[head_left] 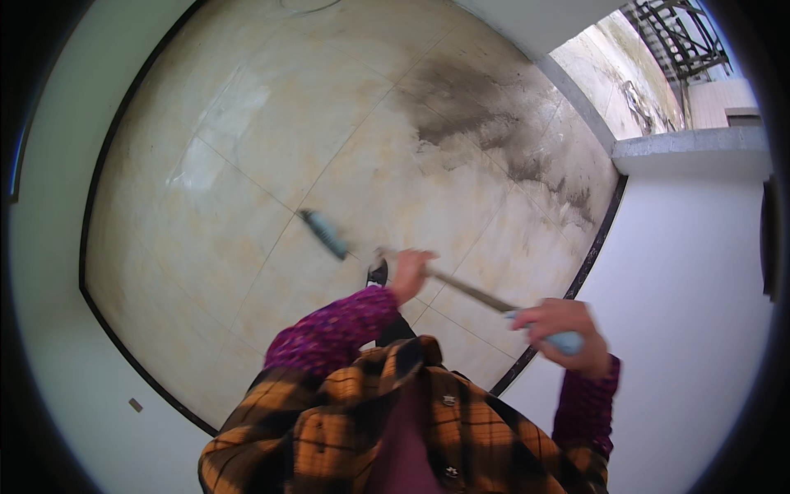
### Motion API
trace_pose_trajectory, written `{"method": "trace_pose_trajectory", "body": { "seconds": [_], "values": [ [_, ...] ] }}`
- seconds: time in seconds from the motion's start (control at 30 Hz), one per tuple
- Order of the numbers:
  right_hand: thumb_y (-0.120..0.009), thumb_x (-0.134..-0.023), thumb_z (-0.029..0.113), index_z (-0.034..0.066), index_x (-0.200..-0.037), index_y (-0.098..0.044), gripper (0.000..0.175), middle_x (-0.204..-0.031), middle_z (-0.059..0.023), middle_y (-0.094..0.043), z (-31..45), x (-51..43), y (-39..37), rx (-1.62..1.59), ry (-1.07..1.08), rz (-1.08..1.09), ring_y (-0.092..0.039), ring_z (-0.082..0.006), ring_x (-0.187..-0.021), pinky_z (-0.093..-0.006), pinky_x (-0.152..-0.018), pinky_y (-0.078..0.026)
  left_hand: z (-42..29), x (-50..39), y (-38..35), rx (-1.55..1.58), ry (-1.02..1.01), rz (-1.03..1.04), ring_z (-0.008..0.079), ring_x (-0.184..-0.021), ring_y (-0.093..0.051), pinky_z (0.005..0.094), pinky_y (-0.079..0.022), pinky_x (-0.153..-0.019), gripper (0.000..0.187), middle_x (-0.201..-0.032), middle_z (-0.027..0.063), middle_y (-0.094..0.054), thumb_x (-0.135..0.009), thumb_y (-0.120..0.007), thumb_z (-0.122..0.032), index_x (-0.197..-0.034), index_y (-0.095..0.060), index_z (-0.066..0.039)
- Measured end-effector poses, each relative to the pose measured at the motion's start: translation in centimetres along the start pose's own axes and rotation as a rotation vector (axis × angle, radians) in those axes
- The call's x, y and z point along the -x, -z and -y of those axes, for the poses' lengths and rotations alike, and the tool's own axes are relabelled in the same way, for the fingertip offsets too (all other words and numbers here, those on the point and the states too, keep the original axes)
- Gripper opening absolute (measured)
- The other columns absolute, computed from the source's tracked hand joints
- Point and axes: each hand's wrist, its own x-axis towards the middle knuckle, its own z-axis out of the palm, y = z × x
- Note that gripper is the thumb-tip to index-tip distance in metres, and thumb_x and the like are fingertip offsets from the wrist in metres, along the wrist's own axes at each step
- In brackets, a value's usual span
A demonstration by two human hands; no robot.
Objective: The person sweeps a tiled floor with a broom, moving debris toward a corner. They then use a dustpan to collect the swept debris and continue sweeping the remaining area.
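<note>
Both of my hands grip one long-handled floor tool, a broom or a mop. My right hand (561, 330) is wrapped around the light blue grip (565, 343) at its top end. Lower down the thin handle (472, 291), my left hand (411, 275) closes around the shaft. The tool's blue head (325, 234) is over the pale tiled floor (247, 204), ahead and to the left of my shoe (378, 272). Motion blurs the head, so I cannot tell bristles from sponge or whether it touches the tiles. The shaft's lower part is blurred near the left hand.
A dark, dirty smear (487, 123) spreads over the tiles at upper right, near a doorway sill (577, 96) leading outside. White walls (666, 296) with black skirting (595, 238) bound the floor. A thin loop of cord or wire (308, 11) lies at the far edge.
</note>
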Motion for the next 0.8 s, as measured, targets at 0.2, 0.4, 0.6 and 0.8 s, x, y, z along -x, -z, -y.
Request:
{"method": "trace_pose_trajectory", "body": {
  "seconds": [0.2,0.4,0.6,0.8],
  "values": [
    [-0.06,-0.06,-0.006,0.0039,-0.064,-0.058,0.011,-0.084,-0.0136,-0.071,3.8,1.2,4.1,0.484,-0.273,-0.231,-0.058,-0.025,-0.062,-0.0313,-0.06,-0.048,-2.6,-13.1,-9.4,0.156,-0.052,-0.117,0.03,-0.078,-0.055,0.0401,-0.038,-0.074,0.026,-0.074,0.0064,-0.058,-0.067,-0.062,0.001,-0.089,-0.064,-0.014],
    [-0.06,-0.057,-0.011,0.0024,-0.071,-0.06,0.02,-0.088,-0.0147,-0.07,1.8,0.7,0.1,0.757,-0.26,-0.141,-0.057,-0.0265,-0.063,-0.0332,-0.057,-0.047,-1.0,-18.9,-9.3,0.141,-0.178,-0.062,0.0285,-0.082,-0.056,0.0414,-0.039,-0.081,0.026,-0.074,0.0041,-0.057,-0.068,-0.062,-0.001,-0.089,-0.064,-0.016],
    [-0.062,-0.061,0.0,0.0057,-0.059,-0.056,0.009,-0.077,-0.0121,-0.069,5.3,2.7,-3.0,0.82,-0.011,-0.179,-0.056,-0.0243,-0.055,-0.0308,-0.049,-0.043,-5.8,-19.7,-5.9,0.094,-0.287,-0.174,0.0286,-0.082,-0.054,0.04,-0.04,-0.076,0.024,-0.078,0.005,-0.057,-0.073,-0.063,-0.002,-0.094,-0.064,-0.012],
    [-0.064,-0.067,0.008,0.006,-0.058,-0.059,0.011,-0.076,-0.0134,-0.07,9.2,1.5,-3.2,0.33,0.034,-0.122,-0.059,-0.0231,-0.053,-0.0307,-0.051,-0.048,-7.8,-5.8,7.1,-0.024,0.005,-0.043,0.0318,-0.076,-0.055,0.0422,-0.04,-0.071,0.033,-0.073,0.0078,-0.056,-0.07,-0.064,-0.001,-0.101,-0.063,-0.01]
  ]
}}
